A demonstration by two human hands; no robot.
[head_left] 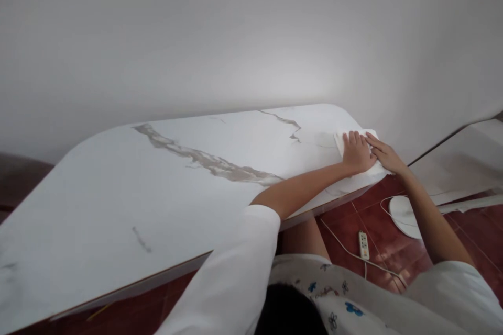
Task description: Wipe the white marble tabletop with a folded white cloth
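A folded white cloth (338,141), possibly paper, lies at the right end of a white marble-patterned tabletop (176,209). My left hand (357,154) presses down on it, palm down with fingers laid flat. Beside it, my right hand (385,156) rests on the cloth's right side with fingers stretched out, the fingertips meeting my left hand. Much of the cloth is hidden under both hands, and part of it reaches the table's right edge.
A pale wall (236,36) rises behind the table. On the red tiled floor (346,214) lie a white power strip (363,245) with its cord and a round white base (404,215). A dark line (440,145) slants along the right.
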